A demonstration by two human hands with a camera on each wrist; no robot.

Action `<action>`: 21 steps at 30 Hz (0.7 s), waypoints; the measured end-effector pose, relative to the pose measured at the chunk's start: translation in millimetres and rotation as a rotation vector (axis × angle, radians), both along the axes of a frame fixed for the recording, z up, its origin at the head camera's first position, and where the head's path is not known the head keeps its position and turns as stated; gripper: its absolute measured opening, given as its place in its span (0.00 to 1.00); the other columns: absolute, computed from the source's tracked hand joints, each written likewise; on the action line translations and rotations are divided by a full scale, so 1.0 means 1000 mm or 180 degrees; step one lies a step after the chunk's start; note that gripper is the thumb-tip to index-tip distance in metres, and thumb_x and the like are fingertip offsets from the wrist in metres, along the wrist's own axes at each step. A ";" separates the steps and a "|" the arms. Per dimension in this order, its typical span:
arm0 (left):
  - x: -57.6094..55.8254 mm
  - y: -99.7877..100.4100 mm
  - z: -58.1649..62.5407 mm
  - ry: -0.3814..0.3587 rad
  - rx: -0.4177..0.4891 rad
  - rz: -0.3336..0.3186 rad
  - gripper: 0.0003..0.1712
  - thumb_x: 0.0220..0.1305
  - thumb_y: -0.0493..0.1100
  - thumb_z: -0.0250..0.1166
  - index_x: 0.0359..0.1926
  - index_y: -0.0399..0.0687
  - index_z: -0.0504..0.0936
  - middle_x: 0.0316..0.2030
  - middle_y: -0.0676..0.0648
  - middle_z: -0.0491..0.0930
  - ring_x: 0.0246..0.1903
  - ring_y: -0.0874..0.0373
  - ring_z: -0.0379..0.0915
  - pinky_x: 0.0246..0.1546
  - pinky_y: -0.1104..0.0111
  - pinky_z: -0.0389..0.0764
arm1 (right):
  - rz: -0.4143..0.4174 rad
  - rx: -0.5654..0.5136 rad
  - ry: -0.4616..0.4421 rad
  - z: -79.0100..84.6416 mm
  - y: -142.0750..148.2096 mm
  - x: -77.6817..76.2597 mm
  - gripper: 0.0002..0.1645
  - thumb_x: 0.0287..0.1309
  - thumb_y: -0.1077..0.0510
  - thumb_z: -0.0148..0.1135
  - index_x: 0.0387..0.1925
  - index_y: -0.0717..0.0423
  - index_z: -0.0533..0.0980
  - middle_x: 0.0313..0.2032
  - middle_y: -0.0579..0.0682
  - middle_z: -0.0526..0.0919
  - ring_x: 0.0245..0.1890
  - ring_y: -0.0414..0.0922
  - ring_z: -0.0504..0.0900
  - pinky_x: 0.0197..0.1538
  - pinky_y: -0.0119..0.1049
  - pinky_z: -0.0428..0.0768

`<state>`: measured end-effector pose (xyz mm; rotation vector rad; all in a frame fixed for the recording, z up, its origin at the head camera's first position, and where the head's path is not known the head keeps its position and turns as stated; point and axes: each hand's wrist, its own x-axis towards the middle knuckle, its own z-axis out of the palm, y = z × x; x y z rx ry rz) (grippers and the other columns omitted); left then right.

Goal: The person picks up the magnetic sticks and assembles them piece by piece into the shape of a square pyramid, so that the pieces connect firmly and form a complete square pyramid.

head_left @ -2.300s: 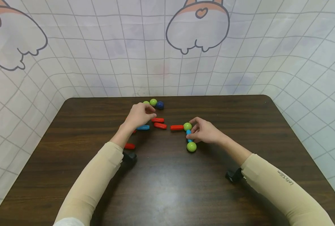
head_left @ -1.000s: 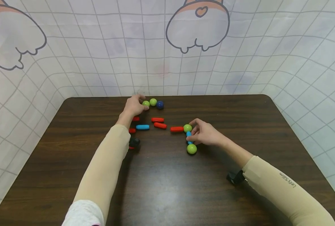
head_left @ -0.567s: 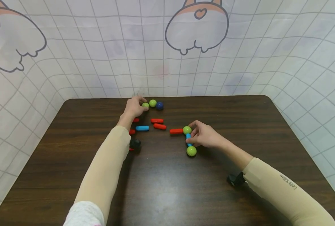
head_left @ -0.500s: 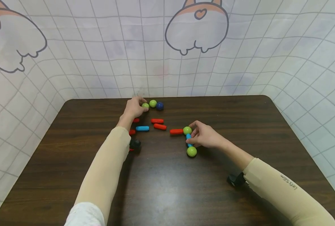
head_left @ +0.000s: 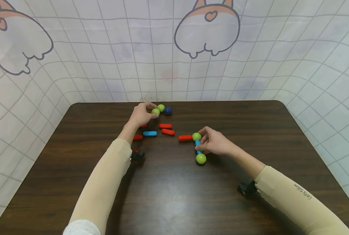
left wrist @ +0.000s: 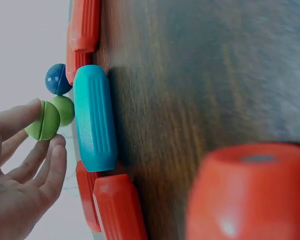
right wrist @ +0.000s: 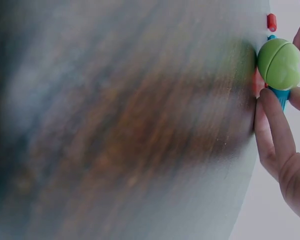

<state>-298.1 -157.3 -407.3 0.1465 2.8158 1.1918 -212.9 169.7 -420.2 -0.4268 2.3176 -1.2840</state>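
At the back of the table my left hand (head_left: 141, 115) pinches a green ball (left wrist: 44, 121) between thumb and fingers. A second green ball (head_left: 161, 108) and a dark blue ball (head_left: 168, 110) sit just beyond it. My right hand (head_left: 217, 143) grips a light blue stick (head_left: 198, 143) with thumb and fingers. One green ball (head_left: 201, 159) is at that stick's near end and another green ball (head_left: 196, 136) at its far end. From the far ball a red stick (head_left: 185, 138) points left, the pieces forming a bent chain.
Between the hands lie a loose blue stick (head_left: 150, 133) and two red sticks, one red stick (head_left: 165, 126) behind the other red stick (head_left: 168, 132). More red sticks (head_left: 138, 137) lie near the left forearm, partly covered by it. A tiled-pattern cloth (head_left: 168, 71) hangs behind the table's back edge.
My left hand has moved from above the red sticks to the back and taken hold of a green ball, lately shifting slightly nearer. The right hand keeps its grip on the blue stick.
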 end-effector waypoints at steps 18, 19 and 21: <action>0.040 0.004 0.000 0.0212 0.0172 -0.0371 0.23 0.66 0.40 0.72 0.60 0.41 0.81 0.52 0.42 0.82 0.50 0.47 0.79 0.49 0.53 0.79 | -0.0103 -0.0094 -0.0162 -0.003 0.000 0.000 0.39 0.62 0.64 0.72 0.68 0.67 0.61 0.44 0.61 0.78 0.34 0.49 0.87 0.42 0.43 0.87; 0.042 0.005 0.000 0.0217 0.0176 -0.0389 0.22 0.66 0.40 0.72 0.60 0.42 0.81 0.51 0.43 0.83 0.49 0.48 0.80 0.49 0.54 0.79 | -0.0108 -0.0104 -0.0171 -0.004 0.000 0.000 0.39 0.62 0.64 0.72 0.68 0.67 0.61 0.44 0.61 0.78 0.34 0.49 0.87 0.42 0.43 0.87; 0.046 0.006 0.000 0.0223 0.0192 -0.0433 0.21 0.66 0.40 0.73 0.58 0.43 0.82 0.49 0.44 0.83 0.48 0.48 0.80 0.49 0.54 0.79 | -0.0108 -0.0107 -0.0179 -0.004 0.001 0.000 0.39 0.62 0.64 0.72 0.68 0.67 0.61 0.44 0.61 0.78 0.34 0.49 0.87 0.42 0.43 0.87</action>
